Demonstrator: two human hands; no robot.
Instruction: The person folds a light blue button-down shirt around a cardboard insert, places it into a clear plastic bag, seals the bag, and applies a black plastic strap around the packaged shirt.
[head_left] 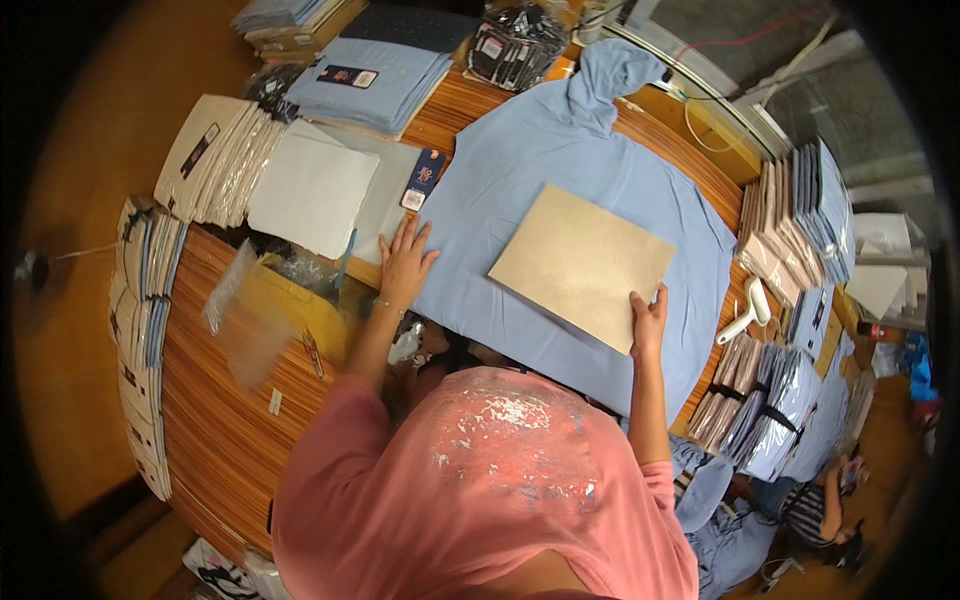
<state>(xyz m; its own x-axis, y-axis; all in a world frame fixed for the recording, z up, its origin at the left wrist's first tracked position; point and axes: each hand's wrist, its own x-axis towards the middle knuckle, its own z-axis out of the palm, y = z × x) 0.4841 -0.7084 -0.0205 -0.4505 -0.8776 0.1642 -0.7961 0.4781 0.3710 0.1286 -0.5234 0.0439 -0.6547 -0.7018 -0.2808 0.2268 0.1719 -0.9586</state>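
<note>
A light blue hooded garment point(470, 250) lies spread over the table, its hood point(615, 80) at the far end. On its middle rests a tan cardboard sheet point(580, 265), set at a slant. My right hand point(648, 318) grips the cardboard's right corner, thumb on top, the other fingers partly hidden. My left hand point(407, 262) lies flat at the garment's left edge, fingers spread and holding nothing. Just beyond its fingertips is a dark blue hang tag point(423, 180), next to a stack of white sheets point(312, 190).
Bagged beige garments point(225, 160) and folded blue ones point(370, 85) are stacked at the far left. A white lint roller point(745, 312) lies at right, near packed stacks point(765, 400). Scissors-like snips point(313, 352) lie on the left tabletop. Another person point(825, 510) is at lower right.
</note>
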